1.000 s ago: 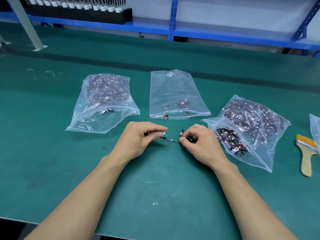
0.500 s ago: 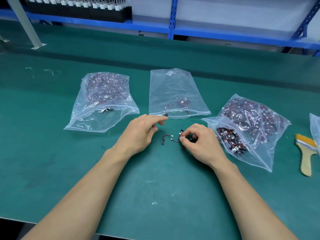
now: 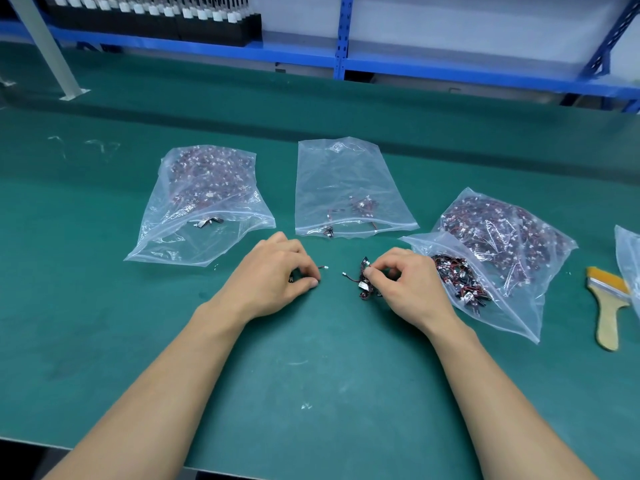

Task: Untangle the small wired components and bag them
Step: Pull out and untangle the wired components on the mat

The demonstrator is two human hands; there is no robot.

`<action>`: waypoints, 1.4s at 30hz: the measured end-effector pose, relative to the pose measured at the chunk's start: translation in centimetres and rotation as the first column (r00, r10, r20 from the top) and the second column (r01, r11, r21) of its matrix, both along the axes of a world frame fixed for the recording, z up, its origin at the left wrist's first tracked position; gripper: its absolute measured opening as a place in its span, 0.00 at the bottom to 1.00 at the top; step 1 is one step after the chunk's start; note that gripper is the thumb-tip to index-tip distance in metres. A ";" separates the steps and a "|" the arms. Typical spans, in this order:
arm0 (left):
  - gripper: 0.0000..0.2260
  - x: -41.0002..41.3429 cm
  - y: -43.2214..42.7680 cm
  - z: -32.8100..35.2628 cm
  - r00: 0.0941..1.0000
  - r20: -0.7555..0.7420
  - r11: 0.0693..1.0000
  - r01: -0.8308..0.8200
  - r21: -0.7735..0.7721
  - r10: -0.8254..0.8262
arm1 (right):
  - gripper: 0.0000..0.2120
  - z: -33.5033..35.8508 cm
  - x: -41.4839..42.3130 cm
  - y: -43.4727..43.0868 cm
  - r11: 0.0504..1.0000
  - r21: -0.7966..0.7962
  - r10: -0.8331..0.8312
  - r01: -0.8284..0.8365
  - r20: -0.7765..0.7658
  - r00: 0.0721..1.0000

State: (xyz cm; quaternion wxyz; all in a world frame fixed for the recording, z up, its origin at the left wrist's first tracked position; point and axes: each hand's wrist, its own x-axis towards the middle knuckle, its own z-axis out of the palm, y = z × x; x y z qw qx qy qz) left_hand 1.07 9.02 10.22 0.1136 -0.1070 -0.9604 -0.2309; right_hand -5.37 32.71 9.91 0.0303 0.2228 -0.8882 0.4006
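Note:
My left hand (image 3: 273,275) pinches one small wired component (image 3: 322,268); its thin wire with a white plug sticks out to the right of my fingers. A small tangled clump of components (image 3: 363,284) with red and black wires is gripped by my right hand (image 3: 405,282), a white plug trailing left. The two are apart on the green mat. A nearly empty clear bag (image 3: 346,188) lies just beyond my hands. A fuller bag (image 3: 204,199) is at the left, and an open bag of tangled components (image 3: 485,258) lies at the right.
A yellow-bristled wooden brush (image 3: 607,306) lies at the right, beside the edge of another clear bag (image 3: 628,258). A blue shelf frame (image 3: 343,60) runs along the back, with a grey post (image 3: 48,46) at far left. The green mat (image 3: 311,375) ends near my elbows.
My left hand reached to the middle bag's mouth, then came back and now pinches a separated component. The right hand stayed put on the clump.

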 end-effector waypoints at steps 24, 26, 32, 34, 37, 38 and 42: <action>0.05 -1.5 4.6 -0.3 0.991 -0.120 0.985 0.031 -0.172 -0.053 | 0.16 0.7 -0.1 -0.2 0.904 -0.416 -0.006 0.093 0.205 0.979; 0.05 -1.5 4.5 -0.3 0.990 -0.125 0.979 0.036 -0.201 -0.062 | 0.16 0.7 -0.1 -0.2 0.899 -0.424 -0.025 0.109 0.199 0.980; 0.04 -1.2 3.8 0.3 0.986 -0.149 0.986 0.058 -0.157 -0.081 | 0.16 0.7 -0.3 -0.1 0.910 -0.391 -0.067 0.139 0.193 0.979; 0.03 -1.1 3.3 0.6 0.986 -0.140 0.991 0.070 -0.118 -0.086 | 0.15 0.6 -0.3 -0.1 0.916 -0.376 -0.071 0.139 0.189 0.979; 0.08 -1.0 2.8 0.9 0.988 -0.112 0.994 0.099 -0.056 -0.104 | 0.11 0.5 -0.2 -0.1 0.927 -0.351 -0.069 0.133 0.187 0.980; 0.09 -1.0 2.7 0.9 0.988 -0.103 0.993 0.109 -0.038 -0.113 | 0.10 0.5 -0.2 -0.2 0.930 -0.344 -0.067 0.130 0.189 0.980; 0.11 -1.4 2.5 1.1 0.987 -0.065 0.989 0.149 0.012 -0.148 | 0.09 0.4 -0.3 -0.1 0.937 -0.325 -0.067 0.125 0.183 0.981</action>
